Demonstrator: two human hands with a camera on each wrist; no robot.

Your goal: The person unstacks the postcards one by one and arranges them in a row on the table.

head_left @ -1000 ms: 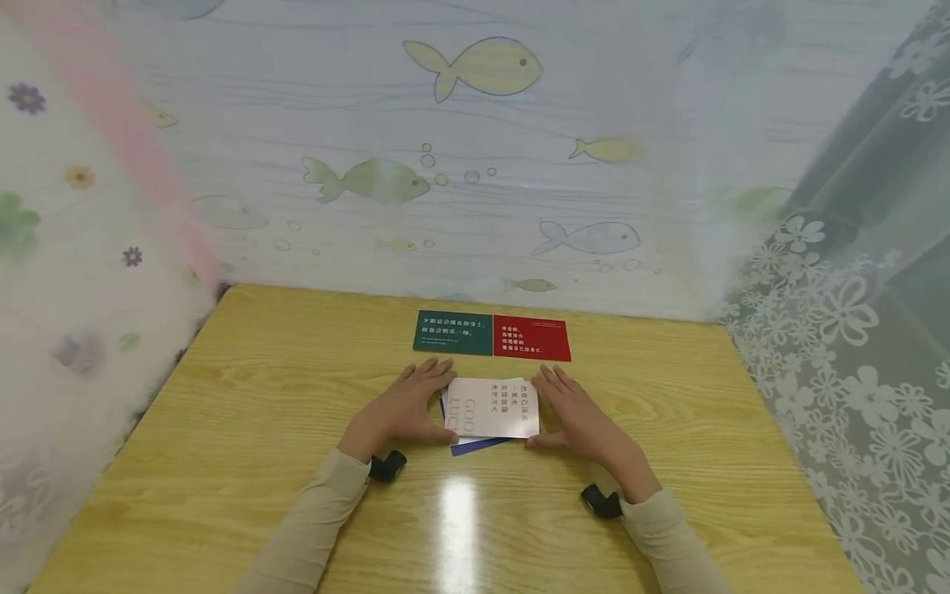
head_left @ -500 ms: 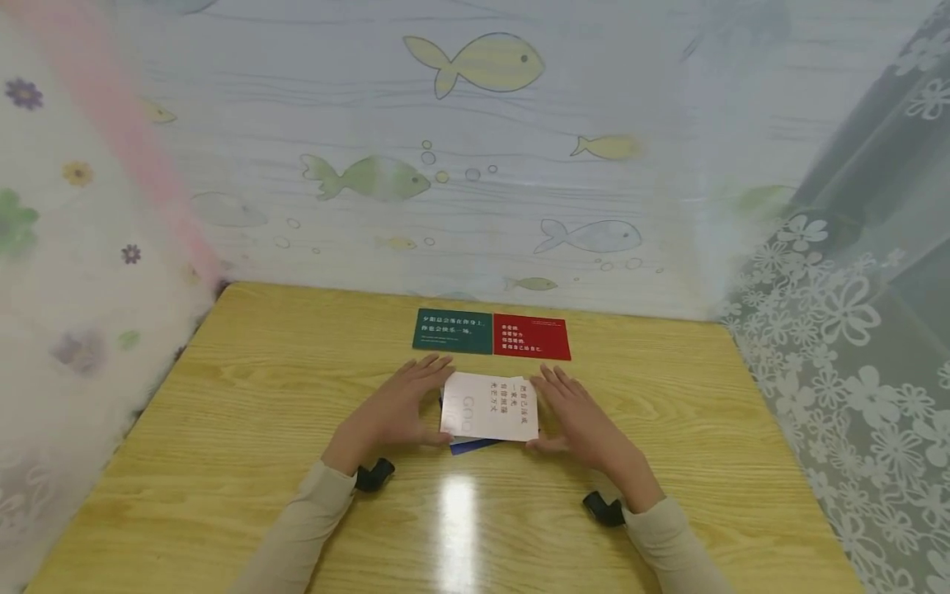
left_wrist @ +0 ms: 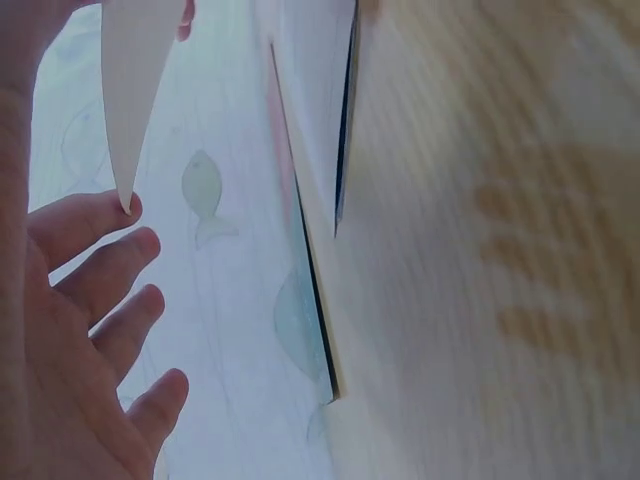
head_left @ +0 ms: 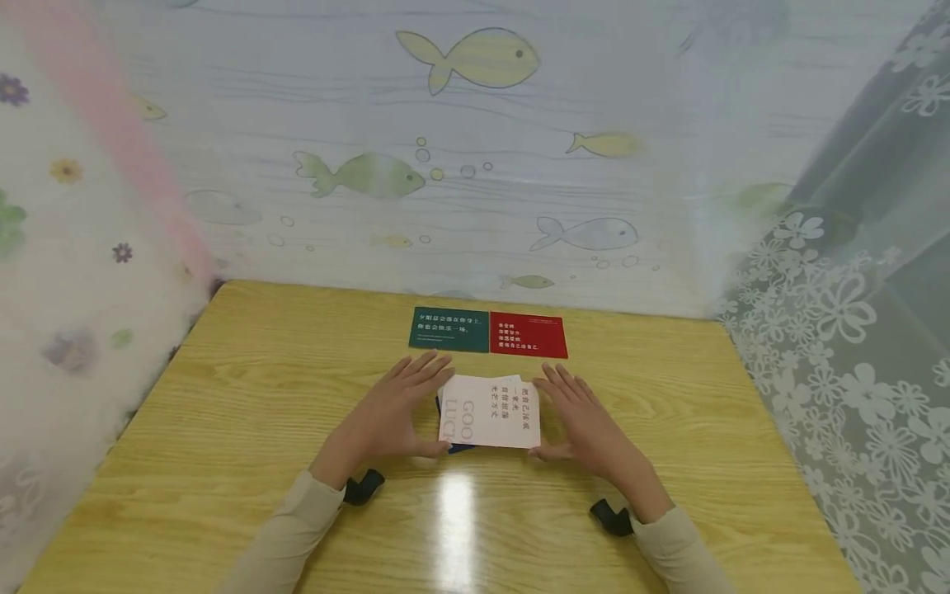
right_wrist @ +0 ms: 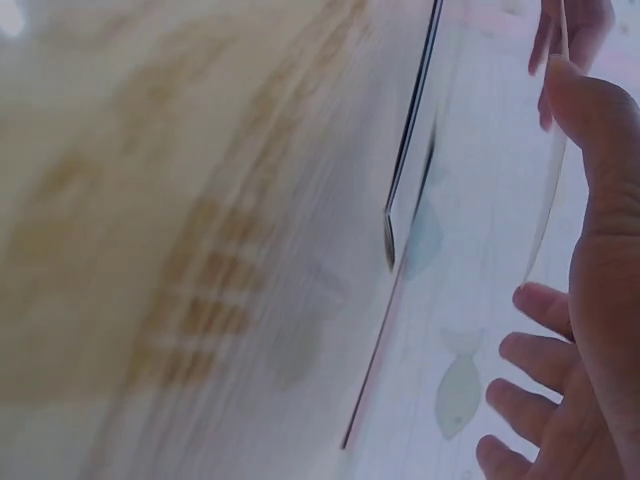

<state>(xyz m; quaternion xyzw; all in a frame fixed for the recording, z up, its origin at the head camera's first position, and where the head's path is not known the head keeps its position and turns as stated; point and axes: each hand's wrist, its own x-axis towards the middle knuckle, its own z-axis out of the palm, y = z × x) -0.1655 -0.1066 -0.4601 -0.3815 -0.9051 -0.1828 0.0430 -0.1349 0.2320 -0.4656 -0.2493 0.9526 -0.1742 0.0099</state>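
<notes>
A pale pink card with Chinese lines and large "GOOD LUCK" letters spans the space between both hands. My left hand holds its left short edge at the corners, between thumb and fingertips. On the opposite edge, my right hand grips it the same way. Both wrist views show this card raised above the table and slightly bowed. Beneath it lie more cards, mostly hidden; a dark blue card peeks out at the lower left.
Behind the hands, a green card and a red card lie side by side on the wood-grain table. A fish-print curtain hangs along the far edge. Black wrist devices sit below both wrists.
The pink card has risen toward the head camera and looks larger, covering more of the blue card. Both hands moved with it, the left one slightly leftward. The green and red cards stayed put.
</notes>
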